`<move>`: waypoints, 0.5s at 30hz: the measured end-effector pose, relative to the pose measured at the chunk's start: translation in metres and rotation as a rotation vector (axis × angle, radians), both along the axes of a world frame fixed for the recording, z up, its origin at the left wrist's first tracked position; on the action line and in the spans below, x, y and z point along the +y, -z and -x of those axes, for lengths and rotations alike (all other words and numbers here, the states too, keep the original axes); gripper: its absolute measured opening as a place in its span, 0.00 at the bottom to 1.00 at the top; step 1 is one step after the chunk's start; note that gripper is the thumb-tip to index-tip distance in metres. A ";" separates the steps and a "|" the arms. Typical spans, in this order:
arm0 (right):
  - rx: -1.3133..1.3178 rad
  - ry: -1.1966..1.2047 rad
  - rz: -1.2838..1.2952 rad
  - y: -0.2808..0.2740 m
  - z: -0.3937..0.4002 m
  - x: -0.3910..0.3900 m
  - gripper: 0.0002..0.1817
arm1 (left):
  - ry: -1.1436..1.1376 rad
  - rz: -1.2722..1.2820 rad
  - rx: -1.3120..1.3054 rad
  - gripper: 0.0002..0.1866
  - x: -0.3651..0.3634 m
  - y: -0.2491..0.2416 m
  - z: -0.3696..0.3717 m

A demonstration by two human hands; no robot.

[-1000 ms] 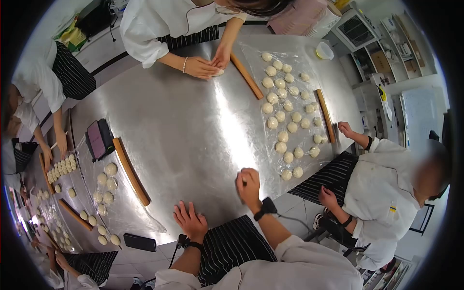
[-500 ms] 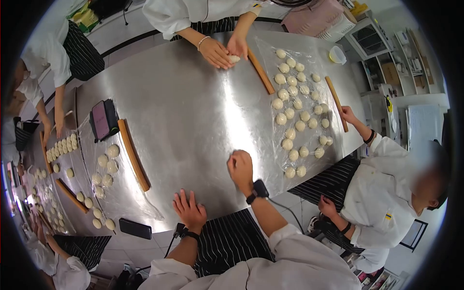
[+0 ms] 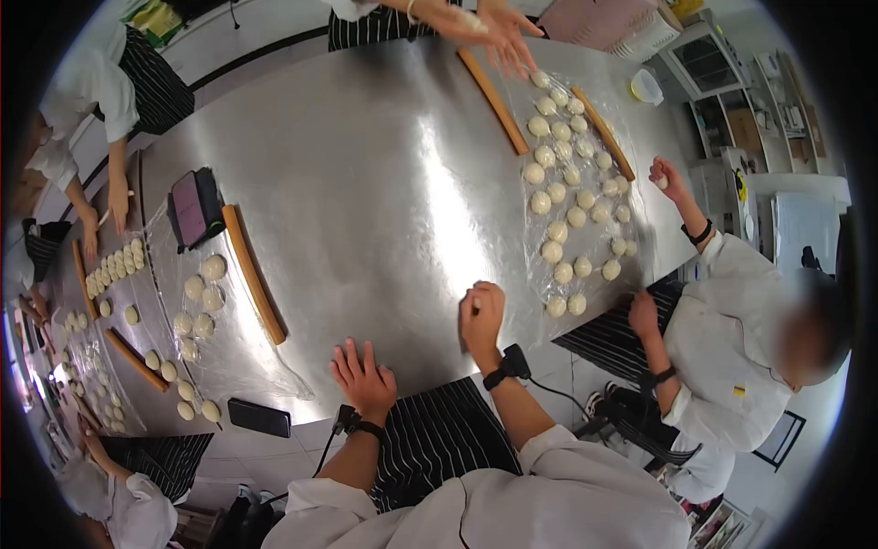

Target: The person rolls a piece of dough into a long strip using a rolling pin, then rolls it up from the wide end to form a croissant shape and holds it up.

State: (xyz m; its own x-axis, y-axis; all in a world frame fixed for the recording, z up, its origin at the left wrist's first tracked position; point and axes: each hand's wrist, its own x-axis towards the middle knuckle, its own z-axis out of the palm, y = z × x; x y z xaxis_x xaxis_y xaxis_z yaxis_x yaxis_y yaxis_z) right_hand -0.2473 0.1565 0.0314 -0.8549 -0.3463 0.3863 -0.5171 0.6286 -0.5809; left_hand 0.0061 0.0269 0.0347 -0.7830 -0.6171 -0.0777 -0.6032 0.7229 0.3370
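Note:
My left hand (image 3: 364, 377) lies on the steel table (image 3: 347, 229) near its front edge, fingers spread and nothing held. To its right, my right hand (image 3: 482, 318) rests on the table with fingers curled in. A small patch shows between its fingers and thumb, too small to identify. Nearest to this hand are round dough balls (image 3: 556, 252) under clear plastic film (image 3: 540, 284). Left of my left hand lie a wooden rolling pin (image 3: 253, 274) and more dough balls (image 3: 212, 298) under film.
Across the table a person's hands (image 3: 498, 35) reach over the film. A person on the right holds up a closed hand (image 3: 672, 178). Two rolling pins (image 3: 494, 102) (image 3: 604, 134) lie there. A phone in a case (image 3: 194, 210), a black phone (image 3: 259, 417) and a tub (image 3: 647, 87) are around.
My right hand has moved slightly right; my left hand has barely moved. The person opposite has shifted their hands right, over the film. The person on the right has let go of a rolling pin.

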 end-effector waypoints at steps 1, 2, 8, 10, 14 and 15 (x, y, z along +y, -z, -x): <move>0.036 -0.031 -0.027 -0.003 -0.014 -0.005 0.09 | -0.013 0.008 0.025 0.34 -0.001 0.001 0.005; 0.026 -0.154 -0.052 -0.004 -0.010 -0.014 0.08 | -0.033 0.014 0.046 0.33 0.002 0.001 0.008; -0.016 -0.036 0.049 -0.009 0.030 0.000 0.07 | -0.019 0.024 0.041 0.33 0.001 -0.004 0.009; -0.003 -0.103 0.017 -0.006 0.000 -0.006 0.08 | -0.037 0.018 0.042 0.32 0.000 0.000 0.016; -0.061 -0.132 0.022 -0.011 0.051 -0.037 0.05 | -0.039 0.026 0.046 0.33 0.003 -0.002 0.010; -0.024 -0.028 0.067 -0.015 0.061 -0.034 0.05 | -0.035 0.016 0.043 0.32 0.001 -0.004 0.010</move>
State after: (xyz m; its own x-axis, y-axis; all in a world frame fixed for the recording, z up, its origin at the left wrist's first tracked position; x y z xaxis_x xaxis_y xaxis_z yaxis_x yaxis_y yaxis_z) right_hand -0.3082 0.1230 0.0468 -0.8544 -0.3442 0.3893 -0.5196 0.5732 -0.6336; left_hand -0.0043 0.0277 0.0388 -0.7632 -0.6452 -0.0343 -0.6135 0.7070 0.3518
